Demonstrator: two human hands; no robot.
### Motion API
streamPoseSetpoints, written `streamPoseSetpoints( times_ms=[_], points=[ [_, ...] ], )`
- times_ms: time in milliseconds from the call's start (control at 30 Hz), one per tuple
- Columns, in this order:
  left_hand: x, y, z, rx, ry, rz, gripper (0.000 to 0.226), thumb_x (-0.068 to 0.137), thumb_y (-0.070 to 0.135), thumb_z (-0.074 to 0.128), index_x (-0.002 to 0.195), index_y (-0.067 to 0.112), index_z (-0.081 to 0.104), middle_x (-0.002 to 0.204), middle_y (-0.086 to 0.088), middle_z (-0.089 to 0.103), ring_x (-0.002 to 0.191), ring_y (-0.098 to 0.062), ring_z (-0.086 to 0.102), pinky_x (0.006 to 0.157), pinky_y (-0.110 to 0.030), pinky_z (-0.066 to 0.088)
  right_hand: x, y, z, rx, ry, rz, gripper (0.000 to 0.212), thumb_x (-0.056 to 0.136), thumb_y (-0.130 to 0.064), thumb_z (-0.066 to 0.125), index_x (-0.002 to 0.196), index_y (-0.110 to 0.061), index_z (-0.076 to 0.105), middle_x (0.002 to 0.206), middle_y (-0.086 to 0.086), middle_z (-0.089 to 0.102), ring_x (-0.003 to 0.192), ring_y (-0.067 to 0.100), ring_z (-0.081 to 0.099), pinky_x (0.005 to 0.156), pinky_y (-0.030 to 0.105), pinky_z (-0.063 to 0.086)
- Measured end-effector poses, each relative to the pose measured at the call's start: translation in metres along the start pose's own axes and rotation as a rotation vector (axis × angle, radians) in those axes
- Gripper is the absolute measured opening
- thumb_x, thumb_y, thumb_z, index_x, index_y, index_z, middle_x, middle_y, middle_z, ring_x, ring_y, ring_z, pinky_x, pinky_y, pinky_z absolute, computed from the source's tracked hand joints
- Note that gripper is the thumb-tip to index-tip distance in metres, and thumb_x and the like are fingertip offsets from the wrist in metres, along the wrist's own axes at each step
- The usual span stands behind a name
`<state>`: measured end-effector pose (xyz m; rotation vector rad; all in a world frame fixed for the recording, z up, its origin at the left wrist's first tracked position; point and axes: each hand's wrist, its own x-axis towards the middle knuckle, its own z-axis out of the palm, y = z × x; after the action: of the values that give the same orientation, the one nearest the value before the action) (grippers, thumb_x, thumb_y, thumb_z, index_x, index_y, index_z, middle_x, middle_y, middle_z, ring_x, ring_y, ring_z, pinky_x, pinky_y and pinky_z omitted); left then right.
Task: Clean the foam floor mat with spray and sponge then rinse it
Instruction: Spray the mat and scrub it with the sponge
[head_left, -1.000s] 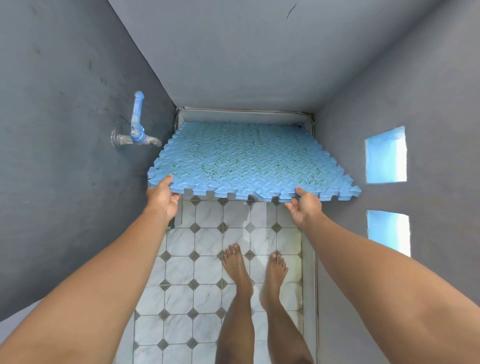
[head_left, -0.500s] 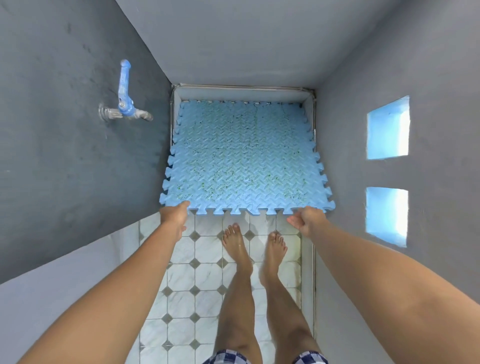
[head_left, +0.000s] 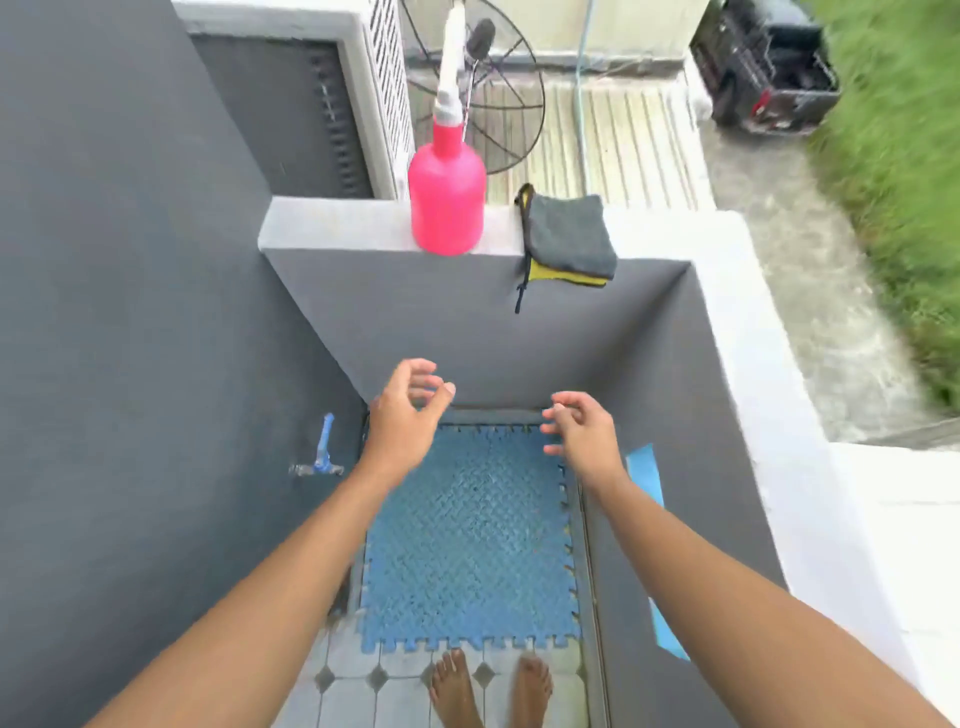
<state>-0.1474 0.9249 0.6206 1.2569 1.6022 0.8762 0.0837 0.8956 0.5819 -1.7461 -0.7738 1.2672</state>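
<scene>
My left hand (head_left: 402, 415) and right hand (head_left: 584, 434), raised and holding nothing.
Fingers are loosely curled, released. Straight below them the blue interlocking foam floor mat (head_left: 472, 545) lies flat on the tiled floor (head_left: 363, 680), its near edge at my feet (head_left: 457, 686). Up and ahead, on the white-topped wall ledge (head_left: 337, 223), the pink plastic spray bottle (head_left: 447, 202) stands upright beyond my left hand, the nearer one. The grey-and-yellow sponge pad (head_left: 569, 236) lies just right of it, overhanging the ledge, beyond my right hand.

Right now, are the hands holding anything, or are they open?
Left hand: open, fingers loosely curled, holding nothing.
Right hand: open, fingers loosely curled, holding nothing.
</scene>
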Motion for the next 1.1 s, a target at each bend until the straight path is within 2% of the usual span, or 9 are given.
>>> streamPoseSetpoints(
  times_ms=[100, 200, 400, 533, 633, 733, 867, 1000, 1100],
  points=[
    [0.032, 0.077, -0.006, 0.014, 0.083, 0.144, 0.026, 0.093, 0.018, 0.074, 0.114, 0.018, 0.057, 0.098, 0.008, 0.066, 0.077, 0.013, 0.06, 0.072, -0.003, 0.041, 0.029, -0.08, -0.008, -0.066, 0.046, -0.163, 0.011, 0.099, -0.014, 0.055, 0.105, -0.013, 0.063, 0.089, 0.007, 0.069, 0.073, 0.016, 0.065, 0.053, 0.029, 0.053],
    [0.07, 0.125, -0.006, 0.023, 0.192, 0.238, 0.036, 0.091, 0.023, 0.075, 0.12, 0.015, 0.055, 0.108, 0.003, 0.064, 0.086, 0.001, 0.059, 0.075, -0.004, 0.041, 0.067, -0.134, -0.012, -0.197, 0.116, -0.315, 0.007, 0.095, -0.024, 0.06, 0.097, -0.02, 0.065, 0.087, 0.001, 0.071, 0.08, 0.018, 0.067, 0.068, 0.034, 0.054],
    [0.152, 0.174, -0.009, 0.054, 0.294, 0.187, 0.053, 0.087, 0.03, 0.079, 0.13, 0.012, 0.052, 0.128, -0.003, 0.063, 0.113, -0.019, 0.061, 0.103, -0.039, 0.049, 0.149, -0.182, -0.014, -0.432, 0.238, -0.332, 0.035, 0.096, -0.036, 0.06, 0.122, -0.013, 0.056, 0.119, 0.004, 0.059, 0.115, 0.021, 0.054, 0.095, 0.039, 0.049],
    [0.19, 0.192, -0.011, 0.003, 0.168, 0.143, 0.08, 0.083, 0.035, 0.085, 0.149, 0.014, 0.043, 0.149, -0.004, 0.054, 0.135, -0.016, 0.054, 0.116, -0.04, 0.043, 0.178, -0.18, -0.013, -0.611, 0.248, -0.178, 0.063, 0.091, -0.047, 0.067, 0.137, -0.009, 0.044, 0.134, 0.011, 0.046, 0.13, 0.03, 0.039, 0.101, 0.046, 0.042],
    [0.208, 0.204, -0.01, 0.003, 0.17, 0.206, 0.092, 0.08, 0.04, 0.087, 0.156, 0.021, 0.038, 0.146, -0.002, 0.055, 0.125, -0.015, 0.062, 0.109, -0.036, 0.05, 0.188, -0.176, -0.008, -0.698, 0.253, -0.134, 0.062, 0.088, -0.043, 0.071, 0.132, -0.006, 0.047, 0.129, 0.013, 0.049, 0.124, 0.032, 0.045, 0.097, 0.045, 0.045],
    [0.22, 0.212, -0.004, -0.041, 0.213, 0.276, 0.091, 0.08, 0.052, 0.083, 0.156, 0.026, 0.039, 0.14, 0.0, 0.059, 0.099, -0.022, 0.076, 0.09, -0.043, 0.062, 0.193, -0.185, -0.003, -0.628, 0.186, -0.105, 0.031, 0.088, -0.021, 0.071, 0.107, -0.007, 0.052, 0.101, 0.008, 0.057, 0.093, 0.029, 0.056, 0.072, 0.035, 0.048],
    [0.216, 0.215, 0.009, -0.045, 0.242, 0.372, 0.067, 0.093, 0.049, 0.069, 0.151, 0.023, 0.048, 0.133, -0.009, 0.06, 0.101, -0.024, 0.069, 0.057, -0.028, 0.062, 0.189, -0.186, 0.0, -0.465, 0.126, -0.084, 0.02, 0.082, -0.011, 0.064, 0.074, -0.013, 0.045, 0.073, 0.0, 0.048, 0.074, 0.024, 0.048, 0.055, 0.028, 0.036],
    [0.182, 0.206, 0.015, -0.002, 0.209, 0.469, 0.018, 0.101, 0.043, 0.058, 0.116, 0.034, 0.062, 0.096, -0.01, 0.064, 0.071, -0.024, 0.064, 0.053, -0.022, 0.055, 0.159, -0.17, 0.0, -0.237, 0.122, -0.142, 0.015, 0.078, -0.022, 0.059, 0.072, -0.016, 0.047, 0.066, -0.001, 0.049, 0.064, 0.019, 0.046, 0.064, 0.034, 0.043],
    [0.15, 0.188, 0.011, -0.005, 0.18, 0.489, 0.021, 0.105, 0.033, 0.055, 0.117, 0.019, 0.066, 0.084, 0.011, 0.065, 0.054, -0.013, 0.061, 0.061, -0.029, 0.057, 0.124, -0.159, -0.002, -0.062, 0.06, -0.216, 0.017, 0.079, -0.019, 0.055, 0.071, -0.015, 0.04, 0.066, 0.001, 0.041, 0.061, 0.017, 0.037, 0.056, 0.03, 0.035]
  ],
)
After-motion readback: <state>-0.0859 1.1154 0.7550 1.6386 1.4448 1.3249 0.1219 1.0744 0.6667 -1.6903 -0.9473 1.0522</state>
